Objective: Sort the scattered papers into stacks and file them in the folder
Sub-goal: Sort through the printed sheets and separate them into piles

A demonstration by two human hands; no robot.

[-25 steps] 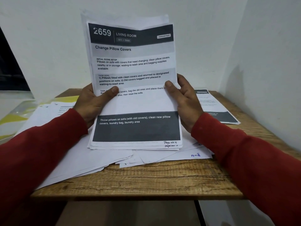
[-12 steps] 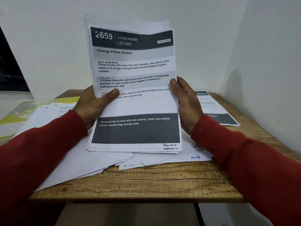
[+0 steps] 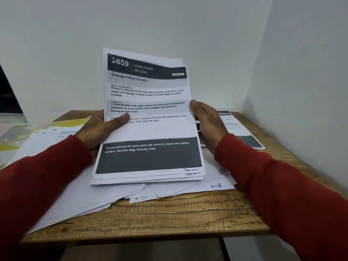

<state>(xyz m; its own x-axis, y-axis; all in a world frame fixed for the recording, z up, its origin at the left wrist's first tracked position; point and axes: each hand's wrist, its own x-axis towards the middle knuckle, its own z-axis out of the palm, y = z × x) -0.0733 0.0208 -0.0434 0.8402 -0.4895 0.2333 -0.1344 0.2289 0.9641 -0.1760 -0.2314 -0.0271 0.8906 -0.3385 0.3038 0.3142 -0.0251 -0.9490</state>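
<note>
I hold the stack of papers upright, its lower edge on loose sheets on the table, to square it. My left hand pinches its edge under the thumb; my right hand lies flat alongside. Top sheet reads "2659 Living Room, Change Pillow Covers, Page No: 4".

A wooden table with a grained top stood in a corner formed by two plain white walls. A dark panel showed at the far left edge.
</note>
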